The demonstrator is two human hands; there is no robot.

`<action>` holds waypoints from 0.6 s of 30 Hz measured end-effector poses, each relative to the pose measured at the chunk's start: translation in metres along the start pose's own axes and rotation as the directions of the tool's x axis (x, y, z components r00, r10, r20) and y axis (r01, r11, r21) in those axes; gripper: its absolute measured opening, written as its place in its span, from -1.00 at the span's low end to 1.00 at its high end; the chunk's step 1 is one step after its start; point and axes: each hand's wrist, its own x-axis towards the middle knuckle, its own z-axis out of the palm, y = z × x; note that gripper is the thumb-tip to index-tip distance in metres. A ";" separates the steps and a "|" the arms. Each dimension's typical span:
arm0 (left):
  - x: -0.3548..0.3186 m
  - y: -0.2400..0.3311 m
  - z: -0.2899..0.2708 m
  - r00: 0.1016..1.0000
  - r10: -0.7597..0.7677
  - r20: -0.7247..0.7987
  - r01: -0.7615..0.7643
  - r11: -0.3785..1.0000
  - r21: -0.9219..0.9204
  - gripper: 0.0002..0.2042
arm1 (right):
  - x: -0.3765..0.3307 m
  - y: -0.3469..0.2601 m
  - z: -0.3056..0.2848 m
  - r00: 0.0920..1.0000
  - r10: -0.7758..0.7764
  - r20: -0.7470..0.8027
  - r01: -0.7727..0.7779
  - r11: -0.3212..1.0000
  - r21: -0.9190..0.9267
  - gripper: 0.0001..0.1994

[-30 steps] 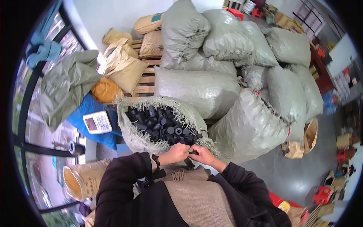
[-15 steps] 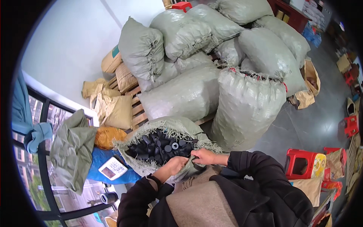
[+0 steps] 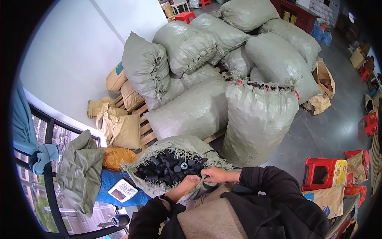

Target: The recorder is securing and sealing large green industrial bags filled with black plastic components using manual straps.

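Right in front of me an open grey-green woven sack (image 3: 189, 143) with a frayed rim is filled with black plastic parts (image 3: 162, 169). One of the parts shows a pale ring on its round end. My left hand (image 3: 188, 183) is closed on the near edge of the sack's mouth. Close beside it, my right hand (image 3: 214, 174) pinches the same edge, its fingers curled around the fabric. The two hands almost touch, and some fingertips are hidden in the folds.
Behind stands a full woven sack (image 3: 260, 123) laced with red cord; more stuffed sacks (image 3: 187, 44) lie on a wooden pallet (image 3: 145, 129). At left, a calculator-like white device (image 3: 123, 190) rests on a blue bag (image 3: 106, 183). Red stools (image 3: 314, 174) stand at right.
The scene sits slightly lower in the picture as my view shifts. Both hands stay on the sack's rim, with little visible movement.
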 end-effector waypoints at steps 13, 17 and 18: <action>-0.008 -0.011 0.004 0.954 0.250 -0.165 -0.148 0.874 0.463 -0.88 | 0.001 0.000 0.002 1.000 0.006 0.020 -0.005 1.000 -0.014 -0.73; -0.010 -0.014 0.007 0.986 -0.087 -0.139 0.077 0.994 -0.078 -0.87 | 0.003 -0.005 0.000 1.000 0.025 0.018 -0.025 1.000 0.013 -0.72; -0.011 -0.015 0.005 0.986 -0.088 -0.143 0.076 0.993 -0.087 -0.87 | 0.004 -0.008 -0.001 0.999 0.024 0.028 -0.025 1.000 0.012 -0.72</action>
